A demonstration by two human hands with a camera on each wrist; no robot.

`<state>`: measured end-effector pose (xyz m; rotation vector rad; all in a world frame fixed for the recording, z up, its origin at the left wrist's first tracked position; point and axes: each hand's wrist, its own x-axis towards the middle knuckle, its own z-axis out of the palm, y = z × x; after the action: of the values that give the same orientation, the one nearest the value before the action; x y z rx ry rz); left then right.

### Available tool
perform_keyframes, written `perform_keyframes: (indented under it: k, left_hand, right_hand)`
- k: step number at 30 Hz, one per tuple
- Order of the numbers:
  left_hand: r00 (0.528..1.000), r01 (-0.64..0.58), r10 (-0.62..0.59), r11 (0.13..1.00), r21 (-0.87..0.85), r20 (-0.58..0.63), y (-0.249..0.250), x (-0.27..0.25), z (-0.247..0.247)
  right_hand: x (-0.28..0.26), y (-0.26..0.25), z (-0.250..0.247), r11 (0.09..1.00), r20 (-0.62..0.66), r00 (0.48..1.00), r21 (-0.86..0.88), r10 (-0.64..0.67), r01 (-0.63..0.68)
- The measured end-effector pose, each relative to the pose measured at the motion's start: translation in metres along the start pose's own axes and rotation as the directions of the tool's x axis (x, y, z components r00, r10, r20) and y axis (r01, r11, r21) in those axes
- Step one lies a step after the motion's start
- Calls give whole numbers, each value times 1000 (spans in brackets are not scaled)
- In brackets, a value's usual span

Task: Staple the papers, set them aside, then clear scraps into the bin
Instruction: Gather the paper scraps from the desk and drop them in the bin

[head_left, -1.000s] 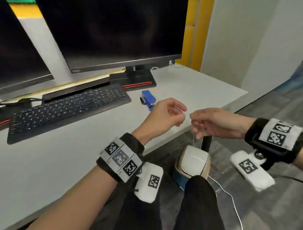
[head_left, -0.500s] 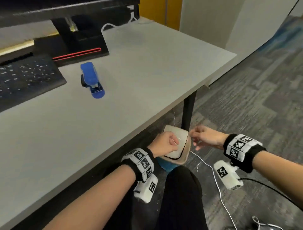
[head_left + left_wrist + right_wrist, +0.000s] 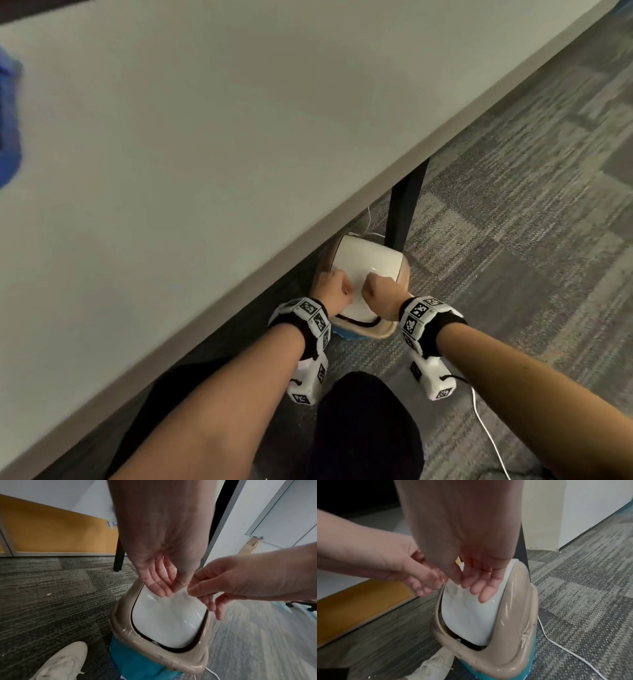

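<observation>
Both hands are down at the bin now. A second ago they were up at desk height, pinching something thin between them; half a second ago they were only arriving at the lid. Now the left hand [image 3: 331, 290] and the right hand [image 3: 383, 291] sit side by side over the small blue bin with a tan rim and glossy white swing lid [image 3: 169, 616], which stands on the floor just beside the black desk leg [image 3: 404, 212].

The left hand's fingers [image 3: 158, 584] hang straight and relaxed, tips touching the white lid near its upper edge. The right hand's thumb and forefinger are brought together just above the lid, the other fingers [image 3: 481, 585] loosely spread; whether a scrap is caught in that pinch is too small to tell. No scrap can be made out, so where it is now cannot be told. Along the lid's near edge a dark gap shows, so the flap looks tipped inward.

As a judgement, this is the clearing step close to its end: the drop is happening or just done.

No stapled papers show in these views. The pale grey desk top [image 3: 205, 137] fills most of the head view, with a blurred blue shape [image 3: 8, 120] at its left edge. Below lies grey patterned carpet [image 3: 513, 240] with a thin white cable [image 3: 493, 445]; a cream trainer [image 3: 58, 665] rests beside the bin, and there is an orange wall panel [image 3: 51, 534] behind.
</observation>
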<state>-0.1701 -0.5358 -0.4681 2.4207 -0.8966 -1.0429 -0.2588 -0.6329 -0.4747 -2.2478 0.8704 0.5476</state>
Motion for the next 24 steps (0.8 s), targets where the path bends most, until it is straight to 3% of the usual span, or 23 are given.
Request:
perform_keyframes:
  k: [10,24]
  left_hand:
    - [999,-46,44,992,120,18,-17,26,19]
    - [1000,-24,27,989,146,-13,-7,26,3]
  right_hand:
    - [23,13,27,1000,-144,989,-6,-25,24]
    - [23,8,20,997,-111,992,-60,-55,49]
